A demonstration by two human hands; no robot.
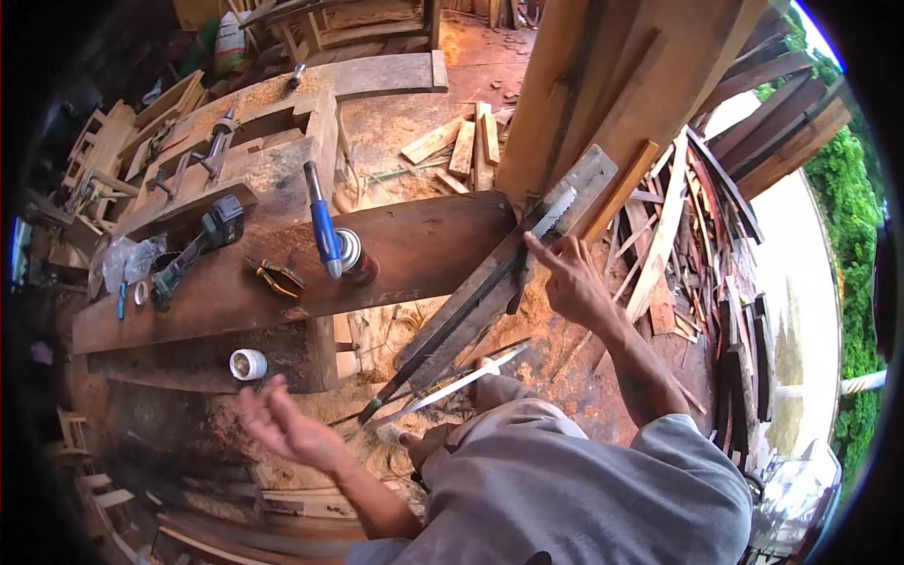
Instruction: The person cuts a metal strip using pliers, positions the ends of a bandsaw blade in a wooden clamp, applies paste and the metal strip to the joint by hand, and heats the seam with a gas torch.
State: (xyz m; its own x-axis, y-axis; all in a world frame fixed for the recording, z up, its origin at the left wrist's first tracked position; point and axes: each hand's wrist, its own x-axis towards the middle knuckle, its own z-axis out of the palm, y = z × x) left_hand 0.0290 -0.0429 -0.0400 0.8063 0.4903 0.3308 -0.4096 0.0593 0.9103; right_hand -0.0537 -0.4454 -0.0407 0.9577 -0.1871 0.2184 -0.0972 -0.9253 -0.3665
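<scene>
My right hand (570, 282) is at a long wooden beam (589, 174) that slants across the bench. Its index finger is stretched out against the edge of a shiny metal strip (553, 211) with a jagged dark edge; the other fingers are loosely bent. A dark band runs down the beam's length. Motion blurs my left hand (282, 428), its fingers apart and nothing visible in them. Just above it, a small white jar (248, 364) stands on a dark lower plank. On the thick brown plank (424, 240) is a gas torch with a blue body (323, 231) on a can.
Yellow-and-black pliers (280, 278), a green cordless tool (212, 240) and a tape roll (141, 293) lie on the plank. Clamps (221, 141) stand at the workbench behind. Offcuts (461, 146) and shavings cover the floor; scrap strips (659, 254) pile up at right.
</scene>
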